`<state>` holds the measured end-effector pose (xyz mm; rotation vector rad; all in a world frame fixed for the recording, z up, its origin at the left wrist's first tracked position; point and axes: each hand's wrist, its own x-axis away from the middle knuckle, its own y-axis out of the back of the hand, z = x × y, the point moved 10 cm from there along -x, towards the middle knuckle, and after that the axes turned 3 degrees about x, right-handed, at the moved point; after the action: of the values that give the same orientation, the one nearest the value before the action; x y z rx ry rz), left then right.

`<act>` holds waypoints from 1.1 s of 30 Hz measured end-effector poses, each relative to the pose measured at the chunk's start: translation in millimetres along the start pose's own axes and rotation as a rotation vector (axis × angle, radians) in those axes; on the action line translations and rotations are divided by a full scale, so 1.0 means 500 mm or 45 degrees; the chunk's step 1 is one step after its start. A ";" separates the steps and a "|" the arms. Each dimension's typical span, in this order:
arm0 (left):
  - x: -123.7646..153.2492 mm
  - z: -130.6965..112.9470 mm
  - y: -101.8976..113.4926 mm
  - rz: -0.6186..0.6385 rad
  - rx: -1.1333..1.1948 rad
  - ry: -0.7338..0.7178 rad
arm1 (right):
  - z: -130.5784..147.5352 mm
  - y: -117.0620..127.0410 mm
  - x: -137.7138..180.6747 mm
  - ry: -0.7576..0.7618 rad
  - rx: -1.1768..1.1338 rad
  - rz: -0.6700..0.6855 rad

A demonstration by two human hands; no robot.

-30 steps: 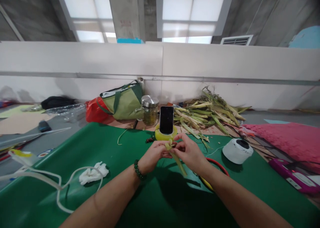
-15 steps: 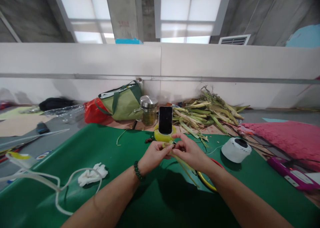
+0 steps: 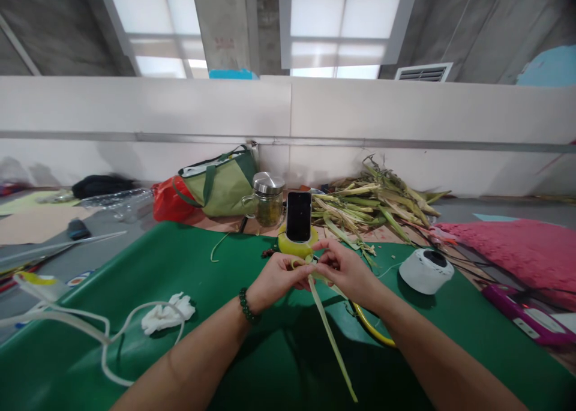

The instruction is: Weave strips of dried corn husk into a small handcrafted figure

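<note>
Both hands meet over the green mat (image 3: 189, 267), just in front of a phone (image 3: 299, 216) propped on a yellow stand (image 3: 292, 243). My left hand (image 3: 279, 276), with a dark green bead bracelet at the wrist, pinches pale green plant strips. Close beside it, my right hand (image 3: 344, 271) has its thumb and fingers closed on the same strips. One long plant strip (image 3: 330, 333) hangs from between the hands toward me. Where the strips cross is partly hidden by the fingers. Behind my right wrist lies a yellow curved tube (image 3: 371, 327).
A pile of leafy stalks (image 3: 378, 198) lies behind the mat, beside a lidded glass jar (image 3: 268, 204) and a green bag (image 3: 225, 186). At right are a white roll (image 3: 425, 272) and a purple device (image 3: 522, 315). Crumpled tissue (image 3: 167, 315) and white cable (image 3: 105, 342) lie at left.
The long strip now hangs straighter and farther down toward me, clear of the right hand. My right fingers have curled in slightly; the left hand stays nearly in place.
</note>
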<state>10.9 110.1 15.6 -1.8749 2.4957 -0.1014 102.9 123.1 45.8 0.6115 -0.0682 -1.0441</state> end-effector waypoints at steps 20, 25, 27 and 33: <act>-0.003 -0.008 0.026 -0.127 0.116 -0.011 | 0.169 -0.045 0.073 1.086 1.050 -0.219; -0.002 -0.013 0.030 -0.151 0.090 -0.066 | 0.165 -0.050 0.076 1.135 0.967 -0.150; -0.003 -0.011 0.030 -0.169 0.095 -0.087 | 0.162 -0.050 0.075 1.124 0.924 -0.130; -0.004 0.000 0.012 -0.117 0.112 -0.035 | 0.137 -0.019 0.055 0.908 0.626 -0.193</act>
<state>5.6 113.6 15.1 -1.9421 2.3465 -0.1826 86.6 66.6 91.8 1.4250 0.3611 -0.9032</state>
